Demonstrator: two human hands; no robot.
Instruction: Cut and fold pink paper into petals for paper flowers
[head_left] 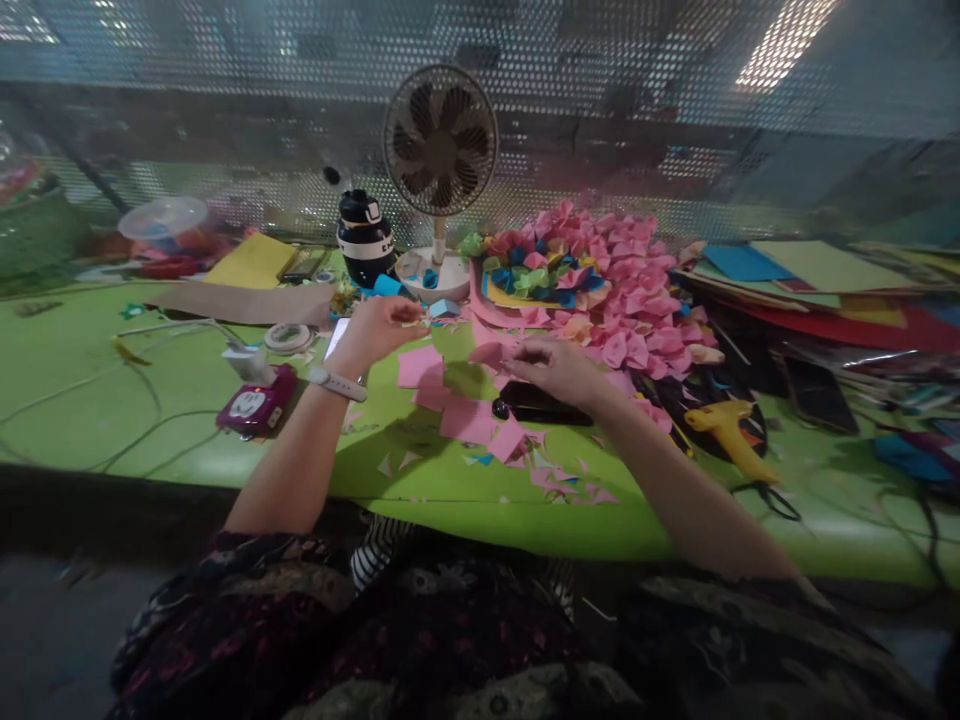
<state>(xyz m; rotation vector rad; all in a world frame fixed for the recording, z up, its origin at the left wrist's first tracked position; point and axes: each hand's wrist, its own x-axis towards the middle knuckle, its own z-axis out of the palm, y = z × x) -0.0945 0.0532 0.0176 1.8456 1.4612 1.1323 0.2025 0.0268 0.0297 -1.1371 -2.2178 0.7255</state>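
My left hand (382, 330), with a watch at the wrist, hovers over the green table (375, 445), fingers curved and apart, nothing seen in them. My right hand (551, 368) has its fingers pinched together on a piece of pink paper (491, 354). Square pink papers (421, 367) lie between and below the hands, and more pink pieces (469, 420) sit nearer the table's front edge. Under my right hand rests a black object (551, 404). A large heap of folded pink paper flowers (630, 300) stands behind my right hand.
A fan (441, 140) and black bottle (365, 240) stand at the back. On the left are a tape roll (289, 338), a purple power adapter (257, 400) and cables. A yellow glue gun (731, 435), a phone (814, 392) and coloured sheets (825, 270) lie on the right.
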